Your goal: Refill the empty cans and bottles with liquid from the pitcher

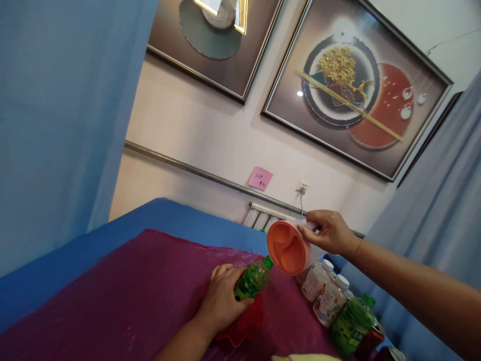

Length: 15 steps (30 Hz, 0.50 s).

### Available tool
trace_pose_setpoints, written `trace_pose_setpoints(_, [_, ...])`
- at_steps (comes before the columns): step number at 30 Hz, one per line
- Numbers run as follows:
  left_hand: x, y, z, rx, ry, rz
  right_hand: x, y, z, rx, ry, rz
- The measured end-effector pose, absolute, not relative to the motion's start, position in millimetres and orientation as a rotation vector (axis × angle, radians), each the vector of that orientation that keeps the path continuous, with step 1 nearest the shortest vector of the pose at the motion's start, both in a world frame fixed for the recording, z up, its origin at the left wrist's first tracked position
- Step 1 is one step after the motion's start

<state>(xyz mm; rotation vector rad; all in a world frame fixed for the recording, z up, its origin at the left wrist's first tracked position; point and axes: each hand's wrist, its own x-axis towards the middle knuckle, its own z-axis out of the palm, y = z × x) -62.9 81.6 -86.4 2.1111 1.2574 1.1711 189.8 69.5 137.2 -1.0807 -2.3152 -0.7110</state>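
My left hand (223, 296) is wrapped round a green plastic bottle (252, 281), which leans to the right over a red scalloped dish (246, 321). Above and to the right, my right hand (330, 231) grips the handle of a pitcher with an orange lid (287, 247). The pitcher is tipped toward the bottle, its lid close to the bottle's green top. Whether the two touch, I cannot tell, and no liquid stream is visible between them.
Clear bottles with white caps (330, 300), a larger green bottle (352, 323) and cans (371, 341) line the right side of the magenta table cover (150, 296). Something yellow (306, 357) lies at the bottom edge. Blue curtains (67, 110) hang at both sides.
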Motion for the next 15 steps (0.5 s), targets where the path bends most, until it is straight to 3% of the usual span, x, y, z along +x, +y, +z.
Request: trace_pose_setpoints(15, [-62.6, 83.2, -86.7, 2.132, 1.263, 1.204, 200.5, 68.6, 123.5, -1.213, -2.17, -0.577])
